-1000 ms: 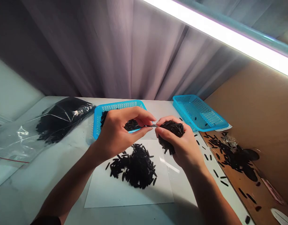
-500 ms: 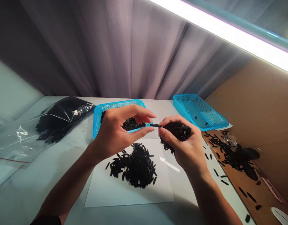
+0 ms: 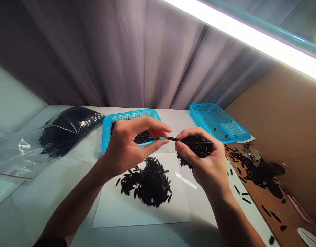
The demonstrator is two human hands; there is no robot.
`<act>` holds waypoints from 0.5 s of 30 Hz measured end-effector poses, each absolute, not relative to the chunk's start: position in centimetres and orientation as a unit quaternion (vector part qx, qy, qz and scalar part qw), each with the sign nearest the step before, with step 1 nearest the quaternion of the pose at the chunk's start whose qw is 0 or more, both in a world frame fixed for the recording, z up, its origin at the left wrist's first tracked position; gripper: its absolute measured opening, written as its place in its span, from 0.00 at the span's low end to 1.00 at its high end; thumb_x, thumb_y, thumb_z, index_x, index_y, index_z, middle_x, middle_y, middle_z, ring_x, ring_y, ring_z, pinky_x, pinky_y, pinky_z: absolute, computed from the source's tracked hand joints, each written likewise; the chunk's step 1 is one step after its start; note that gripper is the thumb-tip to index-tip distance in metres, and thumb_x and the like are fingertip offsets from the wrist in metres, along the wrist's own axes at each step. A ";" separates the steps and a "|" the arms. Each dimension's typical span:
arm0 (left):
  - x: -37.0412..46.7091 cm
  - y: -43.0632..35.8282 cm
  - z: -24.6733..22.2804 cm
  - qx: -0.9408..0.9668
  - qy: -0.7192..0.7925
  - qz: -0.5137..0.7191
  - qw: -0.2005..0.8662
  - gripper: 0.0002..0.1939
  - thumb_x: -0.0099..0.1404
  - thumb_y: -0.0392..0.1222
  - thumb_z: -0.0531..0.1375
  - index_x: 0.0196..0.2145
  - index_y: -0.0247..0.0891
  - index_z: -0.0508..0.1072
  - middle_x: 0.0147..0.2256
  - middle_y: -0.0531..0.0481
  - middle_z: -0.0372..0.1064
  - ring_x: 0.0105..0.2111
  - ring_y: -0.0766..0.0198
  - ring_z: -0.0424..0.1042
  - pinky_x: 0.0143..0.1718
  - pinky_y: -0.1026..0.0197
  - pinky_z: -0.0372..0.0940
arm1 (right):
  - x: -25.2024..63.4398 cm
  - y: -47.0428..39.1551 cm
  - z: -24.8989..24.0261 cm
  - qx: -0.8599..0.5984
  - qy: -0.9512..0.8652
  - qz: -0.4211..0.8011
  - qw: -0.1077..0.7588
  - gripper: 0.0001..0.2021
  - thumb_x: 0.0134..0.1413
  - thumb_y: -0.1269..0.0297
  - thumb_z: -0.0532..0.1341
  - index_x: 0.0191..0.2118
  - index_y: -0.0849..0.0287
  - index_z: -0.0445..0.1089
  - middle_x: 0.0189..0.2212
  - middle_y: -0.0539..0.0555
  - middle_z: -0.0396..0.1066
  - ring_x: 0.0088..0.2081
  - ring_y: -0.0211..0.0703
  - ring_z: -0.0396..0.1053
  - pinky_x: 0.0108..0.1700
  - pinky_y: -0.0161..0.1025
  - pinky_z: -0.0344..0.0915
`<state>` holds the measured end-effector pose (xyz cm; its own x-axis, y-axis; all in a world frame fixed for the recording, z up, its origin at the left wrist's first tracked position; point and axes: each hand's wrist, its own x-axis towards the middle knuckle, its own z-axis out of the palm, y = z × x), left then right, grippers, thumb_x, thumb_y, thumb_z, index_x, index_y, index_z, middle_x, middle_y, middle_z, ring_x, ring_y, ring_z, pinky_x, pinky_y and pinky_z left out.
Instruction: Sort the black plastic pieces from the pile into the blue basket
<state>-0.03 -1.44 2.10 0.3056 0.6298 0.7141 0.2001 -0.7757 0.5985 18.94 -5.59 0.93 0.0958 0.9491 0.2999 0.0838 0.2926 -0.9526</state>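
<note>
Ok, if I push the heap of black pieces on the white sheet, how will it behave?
The heap will probably spread rather than move as one, since loose pieces lie around its edges. It may slide easily: the white sheet looks smooth and shiny. The pieces seem fairly stiff, as the strays lie straight.

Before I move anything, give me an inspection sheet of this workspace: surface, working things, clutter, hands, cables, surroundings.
Surface: white table with a white sheet on it.
Working things: pile of black pieces on the sheet; more in the left blue basket, few in the right blue basket.
Clutter: loose pieces at right on the table and a brown surface; clear plastic bag with black contents at left.
Hands: right hand grasps a clump of black pieces, pinching one slim piece; left hand meets that piece's other end, grip unclear.
Cables: nothing seen.
Surroundings: curtain behind, lit tube above.
</note>
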 end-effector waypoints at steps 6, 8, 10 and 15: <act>-0.1 -1.2 1.9 0.770 0.299 0.529 0.194 0.09 0.63 0.32 0.70 0.39 0.44 0.78 0.35 0.58 0.80 0.33 0.67 0.78 0.40 0.61 0.76 | 19.1 -5.6 0.5 -0.461 -0.556 0.376 0.581 0.04 0.55 0.65 0.72 0.34 0.52 0.78 0.27 0.47 0.71 0.24 0.36 0.64 0.24 0.35 0.62; -0.7 -0.3 1.6 0.742 0.358 0.550 0.139 0.08 0.65 0.33 0.69 0.39 0.44 0.78 0.36 0.57 0.80 0.34 0.66 0.78 0.42 0.60 0.75 | 19.2 -5.5 0.4 -0.461 -0.544 0.388 0.583 0.04 0.55 0.64 0.72 0.34 0.51 0.78 0.26 0.47 0.70 0.23 0.35 0.62 0.23 0.35 0.61; -1.5 0.9 1.4 0.714 0.422 0.554 0.064 0.09 0.65 0.34 0.68 0.42 0.45 0.78 0.39 0.54 0.80 0.38 0.63 0.78 0.44 0.57 0.74 | 19.1 -5.3 0.2 -0.461 -0.529 0.410 0.582 0.05 0.54 0.63 0.73 0.34 0.52 0.77 0.25 0.47 0.69 0.22 0.36 0.61 0.22 0.34 0.59; -1.9 1.2 1.9 0.784 0.387 0.475 0.100 0.14 0.63 0.41 0.71 0.46 0.41 0.78 0.45 0.49 0.78 0.45 0.56 0.76 0.45 0.56 0.72 | 18.8 -4.8 -0.2 -0.452 -0.498 0.475 0.569 0.08 0.51 0.62 0.75 0.33 0.54 0.76 0.24 0.47 0.68 0.23 0.35 0.60 0.22 0.33 0.57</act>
